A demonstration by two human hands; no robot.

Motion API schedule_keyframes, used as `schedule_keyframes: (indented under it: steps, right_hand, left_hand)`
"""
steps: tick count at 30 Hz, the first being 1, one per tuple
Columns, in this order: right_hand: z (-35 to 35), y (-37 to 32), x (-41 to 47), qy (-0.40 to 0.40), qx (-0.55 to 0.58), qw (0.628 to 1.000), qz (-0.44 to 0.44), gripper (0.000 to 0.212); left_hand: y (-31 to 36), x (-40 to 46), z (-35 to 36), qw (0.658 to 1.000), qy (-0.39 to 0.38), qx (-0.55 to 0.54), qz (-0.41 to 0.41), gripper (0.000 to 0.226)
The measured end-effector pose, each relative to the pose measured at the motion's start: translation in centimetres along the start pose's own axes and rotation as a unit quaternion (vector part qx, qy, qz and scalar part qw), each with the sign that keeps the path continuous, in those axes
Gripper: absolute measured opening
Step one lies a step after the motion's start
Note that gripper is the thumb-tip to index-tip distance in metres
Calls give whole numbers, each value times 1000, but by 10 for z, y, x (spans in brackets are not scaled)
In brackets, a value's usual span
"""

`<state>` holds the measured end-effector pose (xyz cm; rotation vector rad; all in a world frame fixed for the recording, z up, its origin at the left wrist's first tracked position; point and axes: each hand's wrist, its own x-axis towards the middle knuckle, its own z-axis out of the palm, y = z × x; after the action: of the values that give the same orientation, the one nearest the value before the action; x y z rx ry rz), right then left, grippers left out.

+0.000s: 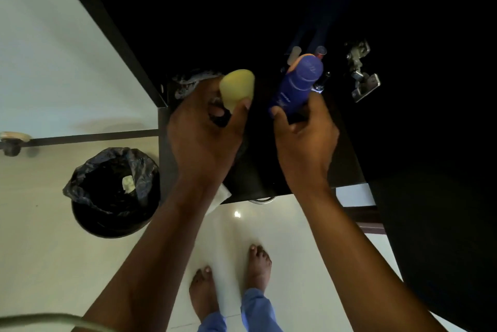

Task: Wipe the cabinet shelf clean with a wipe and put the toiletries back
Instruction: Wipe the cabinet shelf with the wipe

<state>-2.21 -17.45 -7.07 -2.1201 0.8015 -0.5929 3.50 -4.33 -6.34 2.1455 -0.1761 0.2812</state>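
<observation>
A pale yellow container [237, 87] is gripped by the left hand [207, 127] and a blue lotion bottle [298, 81] by the right hand [304, 138], both above the dark cabinet shelf [258, 170]. Toiletries are seemingly being returned; next, both must be stood upright on the shelf.

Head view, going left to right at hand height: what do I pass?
Bin → left hand → yellow cap → blue bottle → right hand → hinge.
</observation>
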Motion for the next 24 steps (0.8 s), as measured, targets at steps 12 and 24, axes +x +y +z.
schedule_keyframes:
  steps: [12, 24]
  right_hand:
    - [-36, 43, 34, 74, -75, 993, 49, 45]
    - [-31, 52, 33, 67, -63, 995, 40, 51]
  left_hand:
    - [35, -9, 85, 991, -109, 19, 79, 37]
    - [32, -15, 90, 989, -125, 13, 81, 43]
